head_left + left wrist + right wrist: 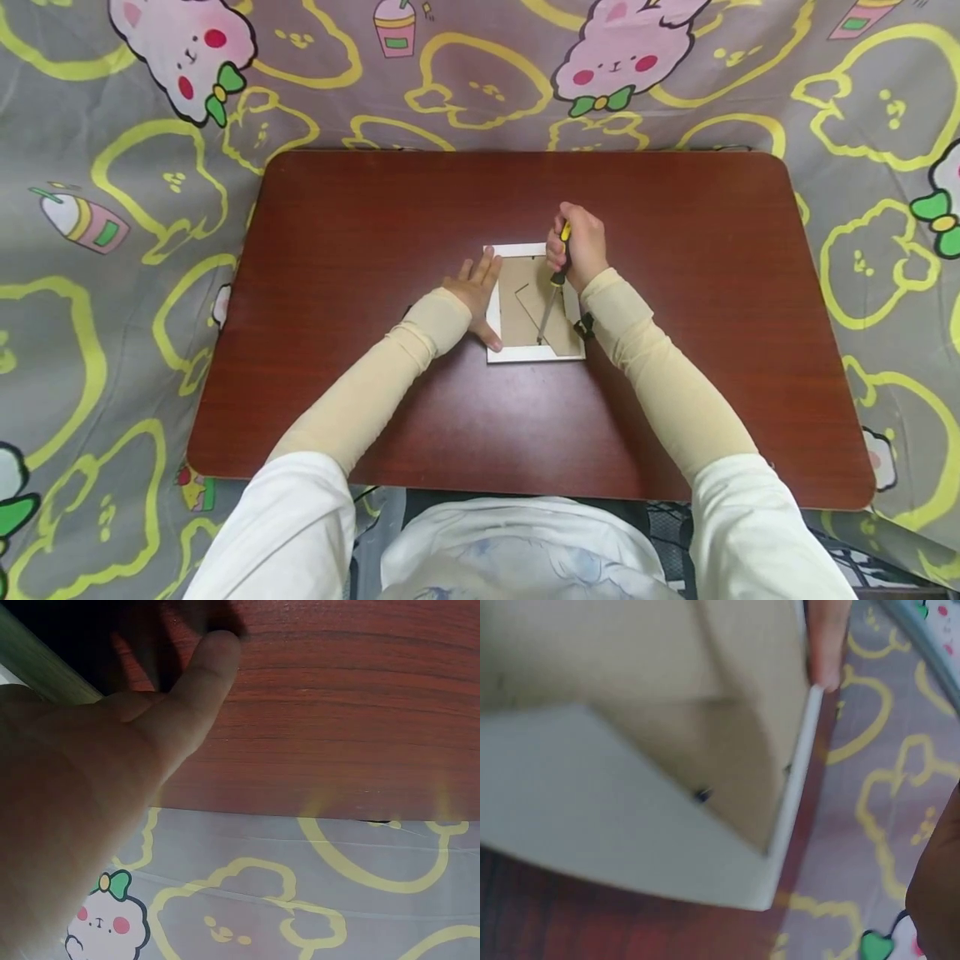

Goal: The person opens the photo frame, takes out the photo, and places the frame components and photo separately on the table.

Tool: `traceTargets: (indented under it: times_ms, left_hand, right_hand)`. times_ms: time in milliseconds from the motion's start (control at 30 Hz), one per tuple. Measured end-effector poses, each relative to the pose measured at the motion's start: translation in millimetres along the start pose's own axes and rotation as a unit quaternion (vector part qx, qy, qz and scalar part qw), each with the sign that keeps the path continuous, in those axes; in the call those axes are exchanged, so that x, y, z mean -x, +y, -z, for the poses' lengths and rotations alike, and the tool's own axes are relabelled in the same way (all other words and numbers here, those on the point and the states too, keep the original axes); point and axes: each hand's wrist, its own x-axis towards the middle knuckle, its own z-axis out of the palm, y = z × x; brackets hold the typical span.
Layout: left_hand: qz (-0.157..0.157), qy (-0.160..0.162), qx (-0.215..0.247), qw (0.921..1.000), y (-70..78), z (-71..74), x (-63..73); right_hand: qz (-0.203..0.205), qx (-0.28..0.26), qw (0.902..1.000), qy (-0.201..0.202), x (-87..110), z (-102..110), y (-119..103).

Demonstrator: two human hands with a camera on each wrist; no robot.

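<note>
A white-edged picture frame lies back side up on the table, with its brown backing board showing. My right hand grips the yellow and black handle of a screwdriver, whose shaft slants down to the frame's near edge. There the tip meets the board's border beside a small dark tab, seen in the right wrist view. Spread along the frame's left side, my left hand rests with straight fingers at the upper corner and the thumb lower down.
The frame sits near the middle of a reddish-brown wooden table with rounded corners. A grey cloth with cartoon prints hangs behind and at both sides. The person's white shirt is at the near edge.
</note>
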Motion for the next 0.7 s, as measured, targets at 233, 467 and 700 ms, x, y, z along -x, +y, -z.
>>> traceTargets:
  times_ms: [233, 467, 700]
  left_hand:
    - [-0.003, 0.004, 0.007, 1.0000, 1.6, 0.9, 2.8]
    - [0.002, -0.002, -0.006, 1.0000, 5.1, 3.0, -0.6]
    - [-0.005, 0.008, 0.000, 1.0000, 4.8, 9.1, 8.0]
  right_hand:
    - [-0.072, -0.047, 0.9962, 0.016, -14.0, 12.6, 3.5]
    - [-0.108, -0.086, 0.9904, 0.001, -19.3, 17.4, 11.8]
    - [-0.032, -0.055, 0.9976, -0.027, 2.8, 4.2, 8.5]
